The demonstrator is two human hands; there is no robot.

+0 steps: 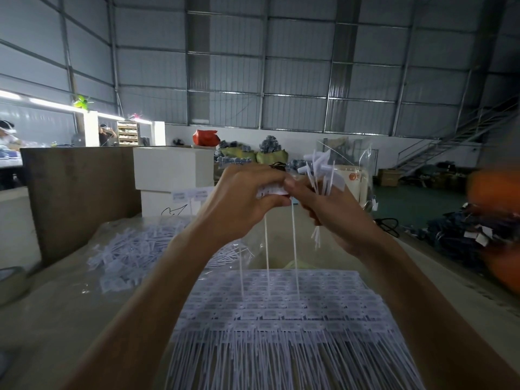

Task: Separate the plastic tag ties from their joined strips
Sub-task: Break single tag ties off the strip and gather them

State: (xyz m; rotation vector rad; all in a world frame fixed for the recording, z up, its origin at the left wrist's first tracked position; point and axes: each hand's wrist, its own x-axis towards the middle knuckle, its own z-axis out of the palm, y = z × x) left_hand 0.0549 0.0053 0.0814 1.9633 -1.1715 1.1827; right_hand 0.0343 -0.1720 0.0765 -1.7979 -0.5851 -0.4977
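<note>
A short strip (271,190) was pinched between left hand (242,204) and right hand (323,209) above the surface (56,319), loose ties (318,175) also clamped in the right grip; a pile (135,249) lay separated, many joined sheets (281,305) remained.

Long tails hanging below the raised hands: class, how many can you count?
3. One tail hangs leftmost, one in the middle, one rightmost, all below the joined strip; others may be hidden.
</note>
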